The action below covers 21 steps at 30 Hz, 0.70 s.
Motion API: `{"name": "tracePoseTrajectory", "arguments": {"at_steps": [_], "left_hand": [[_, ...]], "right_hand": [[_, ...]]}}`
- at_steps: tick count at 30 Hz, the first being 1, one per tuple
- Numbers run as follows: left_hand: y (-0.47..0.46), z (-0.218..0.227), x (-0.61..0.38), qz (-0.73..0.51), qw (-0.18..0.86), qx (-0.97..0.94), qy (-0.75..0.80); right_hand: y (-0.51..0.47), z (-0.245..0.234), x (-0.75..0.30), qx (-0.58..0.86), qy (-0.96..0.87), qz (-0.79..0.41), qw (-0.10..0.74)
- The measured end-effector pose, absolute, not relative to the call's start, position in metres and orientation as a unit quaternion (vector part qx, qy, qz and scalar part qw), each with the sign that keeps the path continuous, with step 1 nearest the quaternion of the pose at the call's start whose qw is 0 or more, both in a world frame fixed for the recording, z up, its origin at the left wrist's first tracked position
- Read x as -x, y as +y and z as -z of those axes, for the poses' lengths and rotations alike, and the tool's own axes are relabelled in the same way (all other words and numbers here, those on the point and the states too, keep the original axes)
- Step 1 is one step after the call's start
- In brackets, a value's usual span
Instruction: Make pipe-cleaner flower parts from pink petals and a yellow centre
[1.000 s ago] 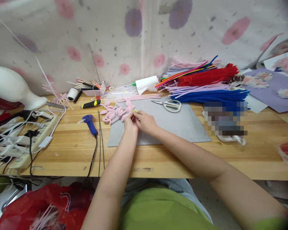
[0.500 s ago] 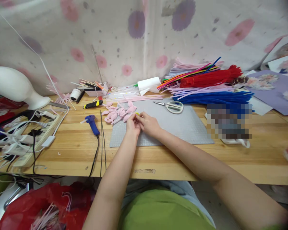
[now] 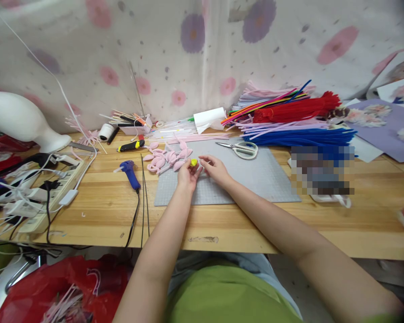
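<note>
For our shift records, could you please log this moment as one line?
left hand: holding small bright-yellow piece | right hand: close beside it | beneath: flat grey gridded mat | nearby: fuzzy pale-pink petal shapes

- The left hand (image 3: 187, 176) holds a small yellow piece (image 3: 194, 162) in its fingers.
- The right hand (image 3: 216, 172) is just beside it; its grip is unclear.
- Pink looped pieces (image 3: 156, 161) lie partly on the gray mat (image 3: 252, 179), near the left hand.
- Scissors (image 3: 248, 150) lie near the mat's far edge.
- A blue glue gun (image 3: 131, 175) lies left of the mat, on the wooden table (image 3: 97, 215).
</note>
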<state>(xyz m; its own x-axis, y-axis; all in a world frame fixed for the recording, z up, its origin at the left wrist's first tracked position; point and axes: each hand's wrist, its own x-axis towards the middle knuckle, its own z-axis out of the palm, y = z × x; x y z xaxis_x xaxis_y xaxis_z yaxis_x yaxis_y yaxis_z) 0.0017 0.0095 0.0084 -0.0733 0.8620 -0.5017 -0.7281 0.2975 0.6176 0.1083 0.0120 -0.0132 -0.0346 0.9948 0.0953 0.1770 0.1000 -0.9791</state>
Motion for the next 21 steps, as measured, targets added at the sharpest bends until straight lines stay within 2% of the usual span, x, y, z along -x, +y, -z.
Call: {"name": "tracePoseTrajectory", "arguments": {"at_steps": [7, 12, 18, 21], "left_hand": [[0.010, 0.000, -0.009, -0.616, 0.663, -0.135, 0.403], [0.012, 0.002, -0.011, -0.624, 0.661, -0.109, 0.402], [0.014, -0.002, -0.010, -0.633, 0.655, -0.126, 0.394], [0.014, -0.002, -0.012, -0.663, 0.629, -0.156, 0.374]], "right_hand": [[0.014, 0.016, -0.104, 0.490, -0.526, -0.518, 0.463], [0.013, 0.015, -0.106, 0.485, -0.552, -0.496, 0.461], [0.012, 0.020, -0.108, 0.503, -0.588, -0.410, 0.482], [0.011, 0.022, -0.103, 0.506, -0.521, -0.479, 0.493]]}}
